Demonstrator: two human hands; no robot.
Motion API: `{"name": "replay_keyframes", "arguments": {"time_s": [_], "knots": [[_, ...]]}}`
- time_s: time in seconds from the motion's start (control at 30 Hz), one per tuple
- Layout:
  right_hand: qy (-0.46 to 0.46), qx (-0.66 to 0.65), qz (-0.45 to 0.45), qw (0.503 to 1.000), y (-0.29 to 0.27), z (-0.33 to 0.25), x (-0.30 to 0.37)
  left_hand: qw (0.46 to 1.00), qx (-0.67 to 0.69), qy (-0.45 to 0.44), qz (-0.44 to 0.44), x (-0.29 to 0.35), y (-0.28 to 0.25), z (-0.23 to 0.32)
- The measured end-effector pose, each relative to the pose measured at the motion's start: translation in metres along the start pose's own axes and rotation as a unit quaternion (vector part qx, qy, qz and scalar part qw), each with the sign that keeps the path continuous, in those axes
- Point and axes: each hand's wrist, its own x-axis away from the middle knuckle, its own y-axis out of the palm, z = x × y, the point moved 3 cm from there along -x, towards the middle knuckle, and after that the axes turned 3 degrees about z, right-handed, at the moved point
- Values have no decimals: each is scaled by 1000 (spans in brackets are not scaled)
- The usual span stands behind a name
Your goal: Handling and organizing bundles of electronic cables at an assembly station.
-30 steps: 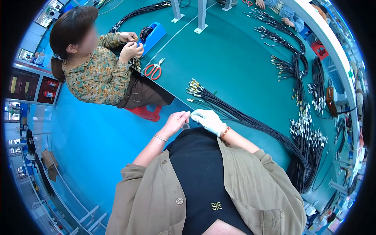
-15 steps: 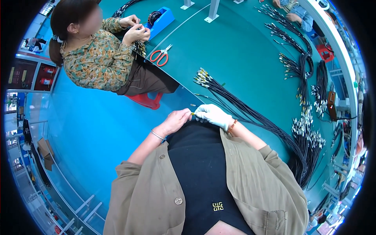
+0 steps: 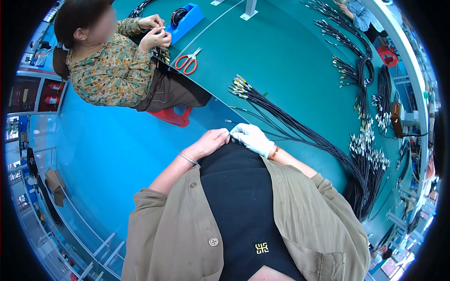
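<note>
My bare left hand (image 3: 213, 141) and my white-gloved right hand (image 3: 253, 139) meet at the table's near edge, in front of my black top. Fingers of both are pinched around a small yellow piece (image 3: 230, 135), mostly hidden between the fingertips. Just beyond my right hand, a thin black cable with a metal tip (image 3: 228, 121) sticks out past the table edge. Farther up lies a thick bundle of black cables (image 3: 295, 122), its white and yellow connector ends (image 3: 241, 87) fanned toward the left.
Red-handled scissors (image 3: 187, 63) and a blue tape dispenser (image 3: 187, 23) lie on the green table (image 3: 276, 56). At left, a seated co-worker (image 3: 110, 70) works with both hands. More cable bundles (image 3: 368, 145) pile at right. A red stool (image 3: 171, 116) stands under the co-worker.
My fingertips have closed in, so less of the yellow piece shows. More of the thin cable's tip shows beyond my right hand. The whole view has shifted slightly.
</note>
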Motion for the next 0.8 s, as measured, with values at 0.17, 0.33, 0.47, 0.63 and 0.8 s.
{"name": "replay_keyframes", "arguments": {"time_s": [0.17,0.33,0.47,0.63,0.8], "knots": [[-46,27,17,998,1,3,-2,1000,-10,-2,-2,1,2,-3],[-11,30,-2,999,2,1,-1,1000,-20,-1,0,2,3,-3],[1,22,-9,1000,3,4,-2,1000,-12,-1,3,2,4,-4],[-17,4,-39,999,-4,4,-5,999,36,-6,17,5,6,-9],[-164,290,188,924,-21,25,-37,999,39,-23,31,4,4,-20]]}}
